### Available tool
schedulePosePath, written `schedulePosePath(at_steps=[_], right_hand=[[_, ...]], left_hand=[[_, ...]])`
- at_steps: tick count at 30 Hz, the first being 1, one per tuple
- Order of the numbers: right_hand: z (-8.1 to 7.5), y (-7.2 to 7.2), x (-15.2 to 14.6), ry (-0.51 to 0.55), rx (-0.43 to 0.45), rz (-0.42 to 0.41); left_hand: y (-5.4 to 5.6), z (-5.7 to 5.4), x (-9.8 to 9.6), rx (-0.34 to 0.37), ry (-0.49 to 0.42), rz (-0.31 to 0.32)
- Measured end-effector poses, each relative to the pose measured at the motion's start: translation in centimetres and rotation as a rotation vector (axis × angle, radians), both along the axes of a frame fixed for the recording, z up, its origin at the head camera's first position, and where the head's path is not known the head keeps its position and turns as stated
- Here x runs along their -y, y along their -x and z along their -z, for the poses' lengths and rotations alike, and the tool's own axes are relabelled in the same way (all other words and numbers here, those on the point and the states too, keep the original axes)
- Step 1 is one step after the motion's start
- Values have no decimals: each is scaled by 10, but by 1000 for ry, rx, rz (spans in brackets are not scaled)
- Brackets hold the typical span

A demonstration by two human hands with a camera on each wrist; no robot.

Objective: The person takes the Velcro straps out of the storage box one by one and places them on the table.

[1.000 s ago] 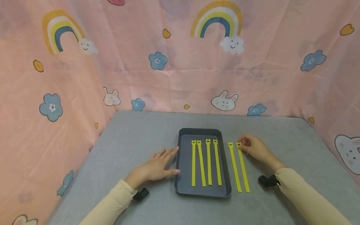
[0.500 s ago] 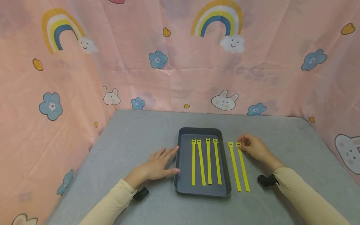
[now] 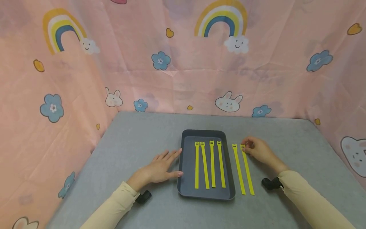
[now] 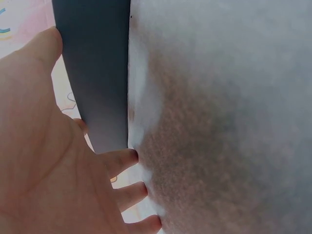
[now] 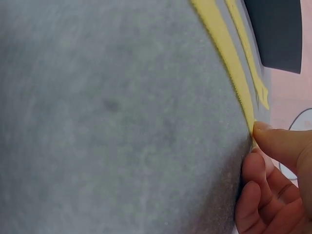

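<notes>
Several yellow hook-and-loop cable ties (image 3: 213, 167) lie lengthwise in a dark grey tray (image 3: 187, 178), slotted heads toward the far end. Two more are on the table right of the tray. My right hand (image 3: 259, 153) pinches the head of the outer cable tie (image 3: 248, 175) between thumb and finger; its strap runs toward me. The inner cable tie (image 3: 239, 173) lies beside it, untouched. With fingers spread, my left hand (image 3: 158, 169) rests against the tray's left side. The left wrist view shows the thumb (image 4: 46, 48) at the tray wall (image 4: 97, 73).
The grey table (image 3: 137, 136) reaches back to a pink patterned curtain (image 3: 177, 86), which also hangs at both sides. A black wrist camera sits under each sleeve cuff, the left one (image 3: 144, 197) near the tray's front left corner.
</notes>
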State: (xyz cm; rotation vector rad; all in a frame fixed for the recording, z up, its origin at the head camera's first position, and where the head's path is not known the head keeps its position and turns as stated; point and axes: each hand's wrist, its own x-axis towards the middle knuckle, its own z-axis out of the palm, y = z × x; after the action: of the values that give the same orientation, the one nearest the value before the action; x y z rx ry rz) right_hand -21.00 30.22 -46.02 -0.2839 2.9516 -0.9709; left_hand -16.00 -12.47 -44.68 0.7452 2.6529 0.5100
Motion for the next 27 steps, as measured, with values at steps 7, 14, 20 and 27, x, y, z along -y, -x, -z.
schedulePosePath(at_steps=[7,14,20,27], right_hand=[[0,-1,-2,21,-1,8],[-9,-5,-1,42,-25,3],[-20,-8,6,34,-65,13],[-33,-13,20,14,-88,18]], left_hand=[[2,4,0,3,15,-5],[0,-4,-1,11,15,-1],[-3,-10,-2,17,19,-14],[-3,-9,-3,17,25,-14]])
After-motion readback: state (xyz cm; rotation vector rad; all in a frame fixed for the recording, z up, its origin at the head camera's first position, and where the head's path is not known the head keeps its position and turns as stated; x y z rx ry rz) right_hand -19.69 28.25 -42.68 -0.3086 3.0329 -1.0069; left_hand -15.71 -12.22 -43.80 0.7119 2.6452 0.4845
